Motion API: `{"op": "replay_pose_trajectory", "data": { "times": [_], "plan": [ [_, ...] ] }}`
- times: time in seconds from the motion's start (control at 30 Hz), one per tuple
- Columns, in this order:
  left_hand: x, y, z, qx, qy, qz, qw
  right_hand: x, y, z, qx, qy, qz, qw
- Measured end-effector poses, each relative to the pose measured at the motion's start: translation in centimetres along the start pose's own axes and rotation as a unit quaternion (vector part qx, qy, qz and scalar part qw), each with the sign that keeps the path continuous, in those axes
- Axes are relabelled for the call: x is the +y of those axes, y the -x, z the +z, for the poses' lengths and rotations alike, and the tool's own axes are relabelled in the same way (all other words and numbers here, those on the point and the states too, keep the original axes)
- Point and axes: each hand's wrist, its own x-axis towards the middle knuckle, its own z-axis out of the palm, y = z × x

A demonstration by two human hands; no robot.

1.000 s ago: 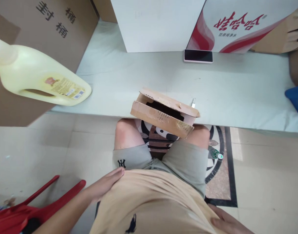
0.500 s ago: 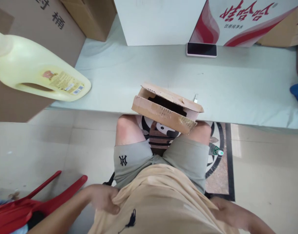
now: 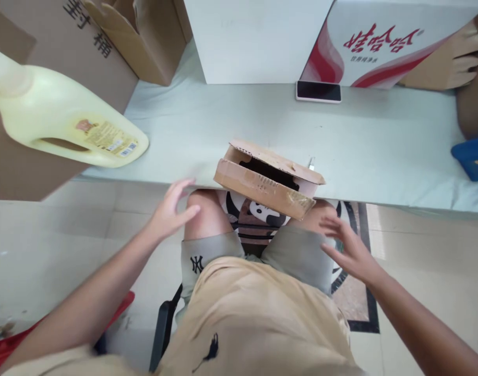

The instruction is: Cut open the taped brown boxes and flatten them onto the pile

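Note:
A small brown cardboard box [image 3: 262,185] lies tilted at the front edge of the covered table, its lid partly raised over a dark gap. My left hand [image 3: 172,209] is in the air left of the box, above my knee, fingers apart and holding nothing. On the other side, my right hand [image 3: 346,248] hovers over my right thigh, slightly blurred, with its fingers spread and nothing in them. Neither hand touches the box. Just behind the box's right end lies a small metallic piece [image 3: 311,163], partly hidden by the lid.
A pale yellow jug [image 3: 67,115] stands at the left by a large carton [image 3: 117,68]. A phone-like device [image 3: 319,91] lies before a white and red carton [image 3: 364,47]. A blue object [image 3: 474,156] sits at the right edge. Below left is something red [image 3: 121,308].
Both hands have let go of the shirt's hem and moved forward, up toward the box, with fingers opened. The box stays where it was; the view has shifted slightly.

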Motion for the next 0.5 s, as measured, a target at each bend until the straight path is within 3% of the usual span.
{"op": "replay_pose_trajectory", "data": {
  "times": [0.1, 0.17, 0.3, 0.5],
  "plan": [
    [0.3, -6.6, 1.5, 0.088, 0.127, 0.183, 0.971, -2.9, -6.2, 2.7, 0.074, -0.088, -0.158, 0.981],
    [1.4, -9.7, 3.6, 0.111, 0.189, 0.25, 0.943, -4.7, -9.9, 4.2, 0.132, -0.121, -0.198, 0.964],
    [3.3, -12.4, 7.0, 0.139, 0.289, 0.241, 0.916, -6.7, -15.2, 4.2, 0.218, -0.185, -0.169, 0.943],
    [3.3, -13.0, 7.7, 0.184, 0.251, 0.251, 0.917, -6.5, -18.8, 1.0, 0.223, -0.144, -0.162, 0.95]
  ]
}}
